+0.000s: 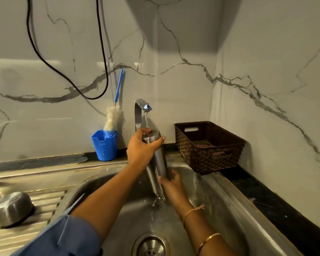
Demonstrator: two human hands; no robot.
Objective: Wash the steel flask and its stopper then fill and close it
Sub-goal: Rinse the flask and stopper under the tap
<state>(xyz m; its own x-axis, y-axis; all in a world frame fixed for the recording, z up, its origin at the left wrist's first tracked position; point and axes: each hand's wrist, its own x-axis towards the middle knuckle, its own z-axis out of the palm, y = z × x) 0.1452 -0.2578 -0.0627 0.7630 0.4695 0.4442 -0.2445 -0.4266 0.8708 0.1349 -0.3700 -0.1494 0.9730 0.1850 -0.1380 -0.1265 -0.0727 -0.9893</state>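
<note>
Under the tap (139,111), one flask (156,163) hangs over the sink (220,209), tilted, wide end up and narrow end down. It is brushed steel, wet, with a thin stream (146,122) landing on its top and water dripping off its lower end. The left hand (139,148) grips its top; the right hand (171,182) curls round its lower part. Left of the tap stand one blue cup (104,146) holding one brush (112,117), and farther left one upturned steel bowl (12,209). Right of the tap sits one brown basket (207,154).
</note>
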